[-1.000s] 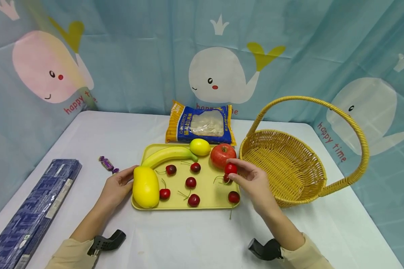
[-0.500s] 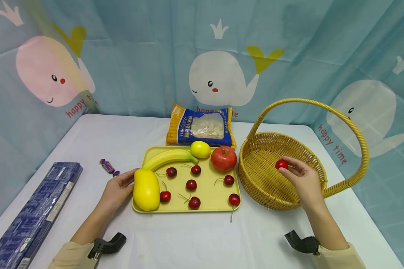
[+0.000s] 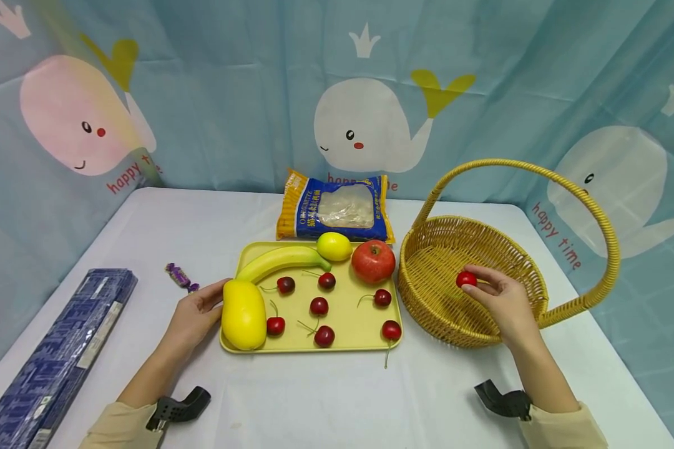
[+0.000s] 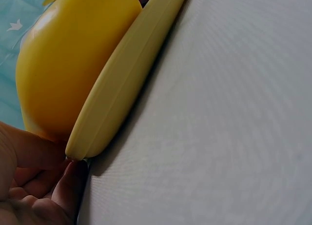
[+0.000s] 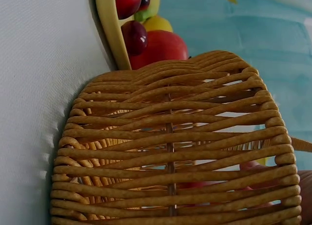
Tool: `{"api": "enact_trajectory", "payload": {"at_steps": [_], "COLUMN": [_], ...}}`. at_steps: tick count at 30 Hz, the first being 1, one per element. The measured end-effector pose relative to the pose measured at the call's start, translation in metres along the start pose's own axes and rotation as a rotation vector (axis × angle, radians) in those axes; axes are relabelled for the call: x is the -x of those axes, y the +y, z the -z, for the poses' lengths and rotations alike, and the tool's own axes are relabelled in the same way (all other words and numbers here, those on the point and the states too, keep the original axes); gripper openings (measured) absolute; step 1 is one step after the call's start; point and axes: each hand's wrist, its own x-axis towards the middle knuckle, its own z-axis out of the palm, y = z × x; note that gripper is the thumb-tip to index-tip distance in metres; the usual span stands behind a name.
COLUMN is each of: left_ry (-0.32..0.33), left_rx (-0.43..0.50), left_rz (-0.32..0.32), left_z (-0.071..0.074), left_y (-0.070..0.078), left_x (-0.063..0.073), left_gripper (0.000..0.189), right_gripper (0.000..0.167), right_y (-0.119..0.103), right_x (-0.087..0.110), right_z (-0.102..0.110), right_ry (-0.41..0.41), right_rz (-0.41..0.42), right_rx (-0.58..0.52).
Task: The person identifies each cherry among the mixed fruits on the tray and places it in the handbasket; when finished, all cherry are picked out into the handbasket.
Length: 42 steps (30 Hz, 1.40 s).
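Note:
My right hand [image 3: 501,300] pinches a red cherry [image 3: 466,279] between thumb and fingertips, over the inside of the wicker basket [image 3: 459,333]. In the right wrist view, the basket's woven wall [image 5: 170,142] hides most of that hand. At the left, my left hand [image 3: 195,315] holds the left rim of the yellow tray [image 3: 352,340], thumb above and fingers below, beside a yellow mango-like fruit [image 3: 244,314]. The tray's rim [image 4: 122,83] runs out from the fingers in the left wrist view. Several cherries [image 3: 319,306] with stems lie on the tray.
A banana [image 3: 283,259], a lemon [image 3: 334,246] and a red apple-like fruit [image 3: 373,261] line the tray's back. Behind stands a blue pasta bag [image 3: 342,209]. A purple candy [image 3: 180,276] and a long blue package [image 3: 62,355] lie left. The basket's tall handle [image 3: 586,206] arches up.
My right hand has carried the cherry from above the tray's right side to the right, over the basket, then stays almost still there. The left hand keeps its place at the tray.

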Motion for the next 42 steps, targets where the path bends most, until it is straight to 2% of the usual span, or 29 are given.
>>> {"api": "enact_trajectory", "payload": {"at_steps": [6,9,13,16,19,25,28,33,39,42], "left_ry": [0.001,-0.002,-0.001,0.001,0.003,0.009,0.006,0.007,0.012,0.013], "left_rx": [0.000,0.001,0.003,0.007,0.013,0.015,0.016,0.016,0.014,0.012], "left_rz": [0.004,0.005,0.005,-0.001,-0.014,-0.029,-0.029,-0.029,-0.010,0.003], "left_z": [0.001,0.001,0.001,0.001,0.001,0.000,-0.001,-0.003,-0.001,-0.001], "left_y": [-0.001,0.000,0.001,0.001,0.000,-0.002,-0.001,0.000,0.000,0.000], "left_x": [0.001,0.001,0.001,0.000,-0.001,-0.002,-0.002,-0.002,-0.001,0.000], "left_gripper": [0.051,0.051,0.051,0.051,0.051,0.051,0.050,0.050,0.050,0.051], "right_gripper": [0.045,0.042,0.038,0.035,0.033,0.033,0.033,0.033,0.034,0.035], "right_y": [-0.001,-0.006,-0.024,-0.039,-0.047,-0.043,-0.036,-0.023,-0.012,-0.010], "right_x": [0.000,0.003,0.014,0.024,0.032,0.042,0.045,0.044,0.043,0.042], "right_z": [0.000,-0.002,-0.013,-0.026,-0.039,-0.068,-0.080,-0.093,-0.103,-0.106], "right_ry": [0.008,0.034,0.047,-0.014,-0.096,-0.223,-0.257,-0.247,-0.201,-0.206], "right_rz": [0.039,0.058,0.144,0.244,0.308,0.263,0.230,0.237,0.302,0.299], "right_rx": [0.025,-0.029,-0.177,-0.230,-0.212,-0.181,-0.174,-0.108,0.144,0.247]}}
